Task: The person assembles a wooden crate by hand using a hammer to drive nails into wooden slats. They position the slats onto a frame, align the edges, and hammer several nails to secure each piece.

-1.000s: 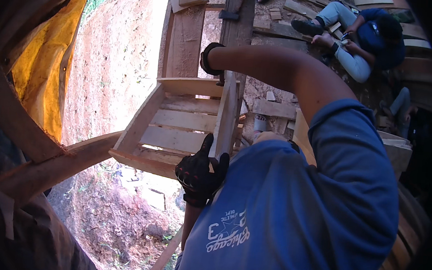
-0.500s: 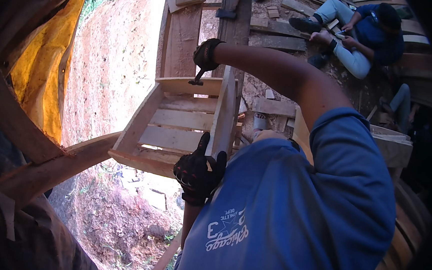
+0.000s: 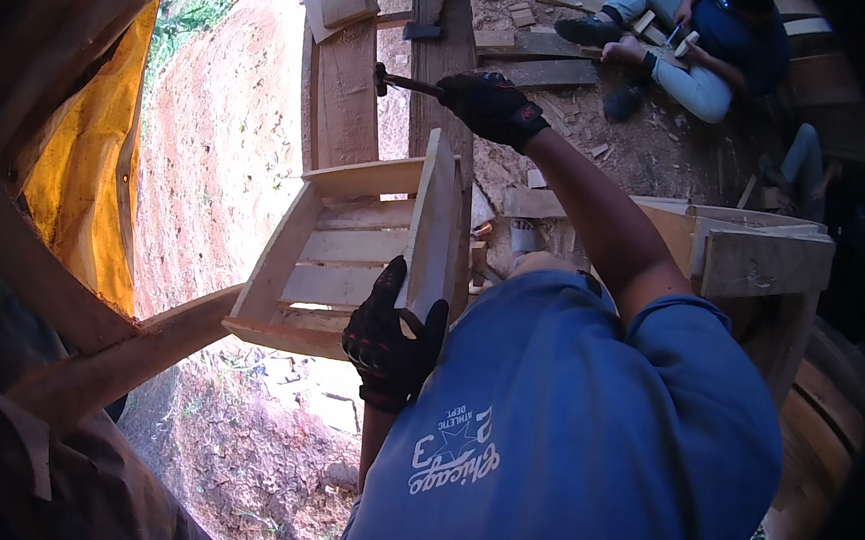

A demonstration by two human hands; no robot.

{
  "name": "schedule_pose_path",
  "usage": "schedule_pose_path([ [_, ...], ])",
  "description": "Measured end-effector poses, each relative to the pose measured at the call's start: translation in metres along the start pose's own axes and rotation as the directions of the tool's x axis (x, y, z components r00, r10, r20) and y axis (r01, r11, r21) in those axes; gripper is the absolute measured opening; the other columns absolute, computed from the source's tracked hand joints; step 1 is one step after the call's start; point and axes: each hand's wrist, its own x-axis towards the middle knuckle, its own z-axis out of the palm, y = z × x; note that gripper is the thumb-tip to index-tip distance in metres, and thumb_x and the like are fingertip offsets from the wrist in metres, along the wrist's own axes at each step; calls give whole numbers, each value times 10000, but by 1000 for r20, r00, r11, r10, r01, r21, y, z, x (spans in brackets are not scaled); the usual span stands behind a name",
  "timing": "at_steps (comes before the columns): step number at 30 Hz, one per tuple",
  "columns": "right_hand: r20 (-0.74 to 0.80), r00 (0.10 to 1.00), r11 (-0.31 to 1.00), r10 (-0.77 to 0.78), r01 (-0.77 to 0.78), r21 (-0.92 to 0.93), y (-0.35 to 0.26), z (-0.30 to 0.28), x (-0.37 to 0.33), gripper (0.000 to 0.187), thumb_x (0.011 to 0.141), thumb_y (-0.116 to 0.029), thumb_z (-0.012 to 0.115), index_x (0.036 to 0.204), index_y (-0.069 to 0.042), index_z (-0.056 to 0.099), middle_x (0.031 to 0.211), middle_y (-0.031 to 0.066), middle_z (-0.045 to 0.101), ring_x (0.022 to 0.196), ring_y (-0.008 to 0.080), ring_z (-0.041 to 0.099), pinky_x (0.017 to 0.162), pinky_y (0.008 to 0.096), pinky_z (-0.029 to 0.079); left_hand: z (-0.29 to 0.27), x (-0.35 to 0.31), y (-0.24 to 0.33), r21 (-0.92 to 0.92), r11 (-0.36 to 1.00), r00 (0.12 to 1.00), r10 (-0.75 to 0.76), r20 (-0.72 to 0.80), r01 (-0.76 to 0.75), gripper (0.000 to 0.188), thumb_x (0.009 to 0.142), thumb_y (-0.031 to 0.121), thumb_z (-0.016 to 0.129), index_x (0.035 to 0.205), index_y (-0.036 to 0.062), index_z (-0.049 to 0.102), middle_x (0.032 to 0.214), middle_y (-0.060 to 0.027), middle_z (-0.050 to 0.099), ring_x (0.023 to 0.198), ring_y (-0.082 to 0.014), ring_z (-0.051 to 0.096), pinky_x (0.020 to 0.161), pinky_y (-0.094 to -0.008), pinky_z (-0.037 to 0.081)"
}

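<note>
A slatted wooden crate (image 3: 343,286), open at the top, rests tilted in front of me against timber beams. My left hand (image 3: 392,347), in a black glove, grips the near corner of its right side board (image 3: 429,232), with the thumb and fingers around the edge. My right hand (image 3: 492,107), gloved in black too, is closed around the handle of a hammer (image 3: 405,84). The hammer is raised beyond the crate's far end board (image 3: 367,177), its head pointing left and touching nothing.
Thick planks (image 3: 345,93) run away behind the crate, with small boards (image 3: 343,1) stacked on top. A second wooden crate (image 3: 766,263) stands at my right. A seated co-worker (image 3: 713,59) holds a wood piece at upper right. A slanting beam (image 3: 126,354) crosses at left.
My right hand has moved the hammer up and away from the crate's far end board, and its wrist has turned. My left hand keeps its grip on the side board.
</note>
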Motion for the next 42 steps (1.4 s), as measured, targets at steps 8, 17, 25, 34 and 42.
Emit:
schedule_pose_path([
  [8, 187, 982, 982, 34, 2, -191, 21, 5, -27, 271, 992, -245, 581, 1134, -89, 751, 1001, 183, 772, 959, 375, 757, 849, 515, 591, 2, 0, 0, 5, 996, 994, 89, -64, -89, 409, 791, 264, 891, 1109, 73, 720, 1357, -124, 733, 882, -318, 770, 790, -415, 600],
  [17, 183, 969, 970, 165, -126, -205, 20, 5, -60, 256, 1016, -269, 567, 1099, -121, 759, 1026, 195, 765, 990, 383, 745, 839, 526, 578, 7, -2, -14, 24, 971, 964, 240, -116, -239, 295, 752, 221, 917, 885, 34, 732, 1410, -119, 709, 827, -293, 775, 788, -396, 598],
  [25, 211, 977, 977, 16, 30, -213, 25, 20, -69, 224, 1029, -255, 561, 1053, -122, 740, 1075, 177, 752, 970, 374, 743, 823, 544, 571, 12, -2, -13, 19, 983, 973, 184, -136, -184, 644, 732, 212, 930, 1317, 50, 714, 872, -76, 748, 639, -200, 683, 732, -385, 563],
  [34, 51, 983, 984, 177, -175, -43, -4, 15, -89, 225, 1020, -262, 583, 1107, -94, 705, 1055, 193, 750, 993, 401, 737, 850, 531, 572, 6, 10, 1, 8, 980, 967, 199, -160, -200, 694, 801, 230, 916, 1433, 102, 660, 666, -11, 653, 627, -165, 654, 719, -370, 532],
  [42, -456, 823, 864, 338, -79, 498, -46, 49, -173, 141, 1021, -161, 574, 1056, -60, 666, 954, 149, 694, 833, 361, 723, 721, 467, 571, -16, 47, 33, -88, 988, 987, 119, -104, -129, 385, 1111, 269, 564, 1434, 75, 644, 1269, -115, 739, 1128, -185, 715, 944, -373, 550],
])
